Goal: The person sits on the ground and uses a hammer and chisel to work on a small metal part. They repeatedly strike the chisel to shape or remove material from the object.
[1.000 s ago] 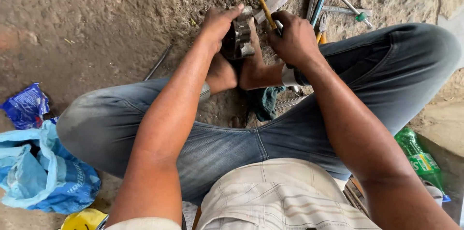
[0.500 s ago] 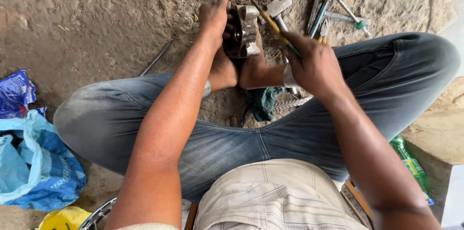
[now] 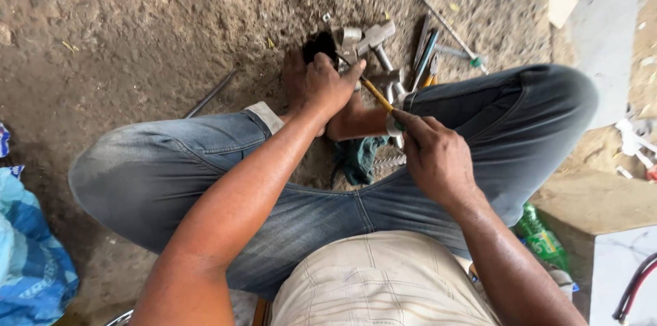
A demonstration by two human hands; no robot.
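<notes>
I sit cross-legged on dirt ground in blue jeans. My left hand point(image 3: 321, 85) is closed over a dark metal part point(image 3: 321, 45) held down between my feet, with a silvery bracket point(image 3: 349, 38) of it showing beside my fingers. My right hand point(image 3: 434, 155) grips the handle end of a thin yellow-shafted tool point(image 3: 376, 94), whose tip runs up under my left hand's fingers toward the part. What the tip touches is hidden by the hand.
A hammer point(image 3: 376, 42), several long tools point(image 3: 428, 55) and a thin rod point(image 3: 448, 24) lie on the ground beyond my right knee. A metal bar point(image 3: 209, 93) lies left. A green rag point(image 3: 359, 158), a blue bag point(image 3: 27, 251), a green bottle point(image 3: 540, 237) and white slabs point(image 3: 602, 31) surround me.
My right hand has drawn back toward my body along the yellow tool. My left hand has slid down over the metal part, covering more of it. The camera view shifted slightly.
</notes>
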